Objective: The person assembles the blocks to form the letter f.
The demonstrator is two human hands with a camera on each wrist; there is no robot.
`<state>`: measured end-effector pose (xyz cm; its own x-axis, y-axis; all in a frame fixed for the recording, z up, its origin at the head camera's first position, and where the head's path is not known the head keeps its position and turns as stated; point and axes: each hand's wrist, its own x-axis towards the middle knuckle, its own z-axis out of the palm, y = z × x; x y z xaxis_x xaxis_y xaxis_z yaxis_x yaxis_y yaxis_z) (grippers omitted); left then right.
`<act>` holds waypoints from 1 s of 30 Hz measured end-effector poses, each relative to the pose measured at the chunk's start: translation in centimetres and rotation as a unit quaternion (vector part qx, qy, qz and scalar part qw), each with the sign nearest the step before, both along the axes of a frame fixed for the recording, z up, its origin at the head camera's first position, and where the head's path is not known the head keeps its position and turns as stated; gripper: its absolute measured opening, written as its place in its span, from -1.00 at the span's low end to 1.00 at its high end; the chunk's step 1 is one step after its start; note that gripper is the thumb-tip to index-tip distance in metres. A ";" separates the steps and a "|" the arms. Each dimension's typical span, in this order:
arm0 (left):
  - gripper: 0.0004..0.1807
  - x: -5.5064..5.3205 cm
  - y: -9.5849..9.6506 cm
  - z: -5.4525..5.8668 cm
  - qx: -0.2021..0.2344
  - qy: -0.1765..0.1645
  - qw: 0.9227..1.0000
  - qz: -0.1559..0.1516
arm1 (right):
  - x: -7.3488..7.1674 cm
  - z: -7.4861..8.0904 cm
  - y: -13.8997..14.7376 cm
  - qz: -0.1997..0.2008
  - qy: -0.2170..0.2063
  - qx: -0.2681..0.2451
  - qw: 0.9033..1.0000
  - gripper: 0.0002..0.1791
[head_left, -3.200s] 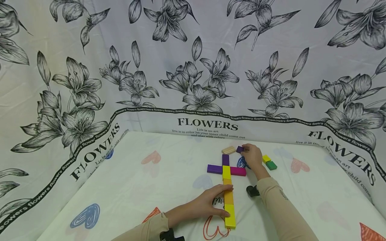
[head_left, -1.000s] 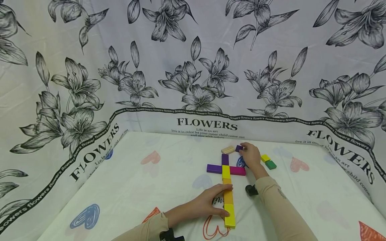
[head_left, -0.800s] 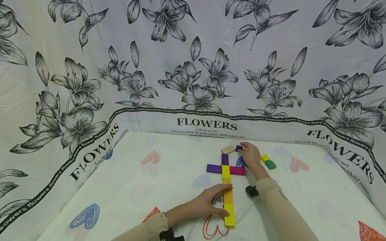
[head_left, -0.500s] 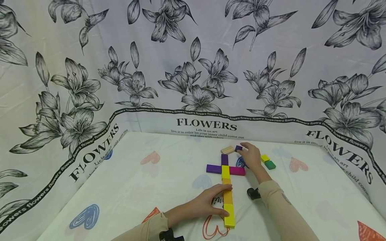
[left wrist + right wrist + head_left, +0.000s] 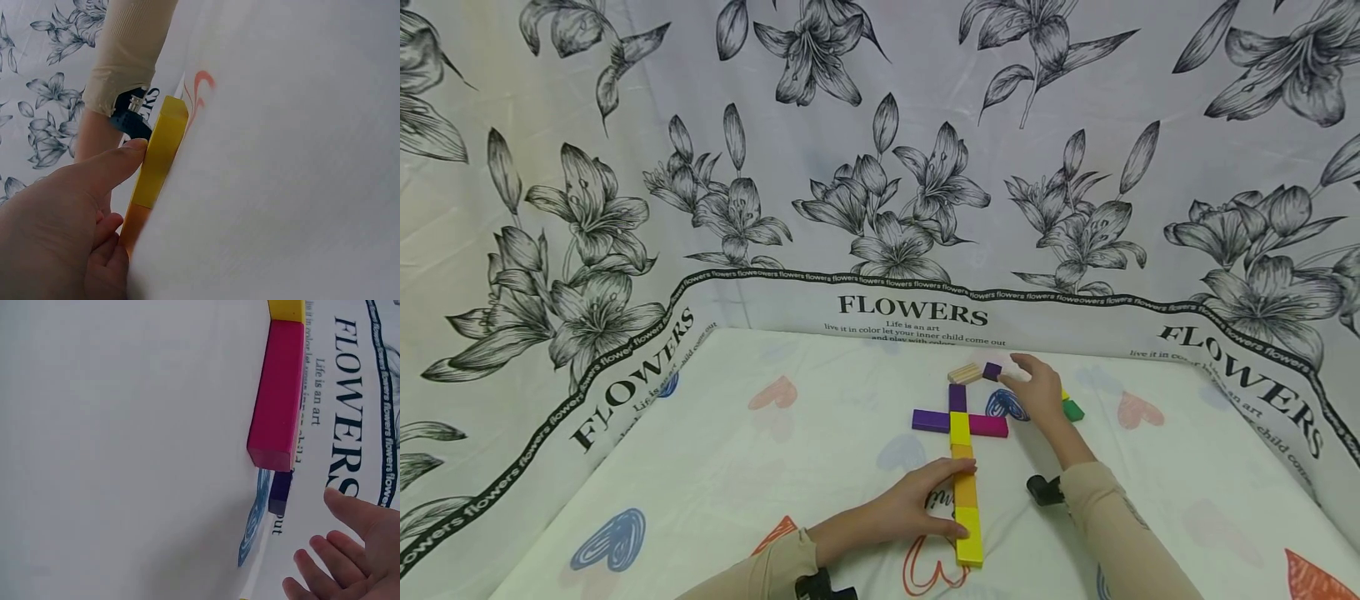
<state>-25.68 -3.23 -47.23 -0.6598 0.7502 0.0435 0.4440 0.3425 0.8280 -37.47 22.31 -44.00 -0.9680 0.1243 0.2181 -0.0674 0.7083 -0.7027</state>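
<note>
A row of yellow and orange blocks [image 5: 968, 546] lies in line towards me. The left hand [image 5: 906, 500] rests along it, its thumb touching the near yellow block [image 5: 164, 150] and its fingers at an orange block [image 5: 135, 225]. A purple block [image 5: 931, 420] and a magenta block [image 5: 988, 426] flank the row's far yellow block [image 5: 960, 427], with a dark purple block [image 5: 957, 397] beyond. The right hand [image 5: 1037, 392] hovers with fingers spread and holds nothing. Just left of it lies a small dark purple block [image 5: 992, 372], apart from the fingers.
Pale wooden sticks or blocks [image 5: 965, 373] lie left of the small purple block. A green block [image 5: 1073, 409] and a yellow block [image 5: 1064, 395], partly hidden, sit beyond the right hand. A flower-printed curtain [image 5: 820, 192] closes off the cloth-covered table's [image 5: 715, 467] back and sides.
The right hand has let go of the small dark purple block and drawn away to the right. That block stays beside the wooden pieces. The left hand keeps its place.
</note>
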 end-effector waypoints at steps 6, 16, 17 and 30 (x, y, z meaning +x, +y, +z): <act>-0.17 0.0 0.0 0.0 -0.003 -0.004 1.000 0.003 | 0.7 0.2 1.1 -0.013 -0.003 0.009 1.000 -0.42; -0.16 -0.1 0.0 -0.3 0.000 0.008 1.000 0.007 | 1.7 -0.4 3.5 -0.029 -0.005 0.015 0.999 -0.42; -0.15 -0.1 0.0 -0.3 0.000 0.010 1.000 0.006 | 1.8 -0.3 3.7 -0.031 -0.009 0.015 0.999 -0.42; -0.16 -0.1 0.1 -0.3 -0.003 0.005 1.000 0.011 | 2.9 -0.7 5.1 -0.064 -0.038 -0.003 0.997 -0.44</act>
<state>-25.75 -3.13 -47.50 -0.6757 0.7357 0.0461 0.4453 0.3575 0.8209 -34.55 27.38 -44.75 -0.9577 0.2495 0.1432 0.0775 0.7032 -0.7067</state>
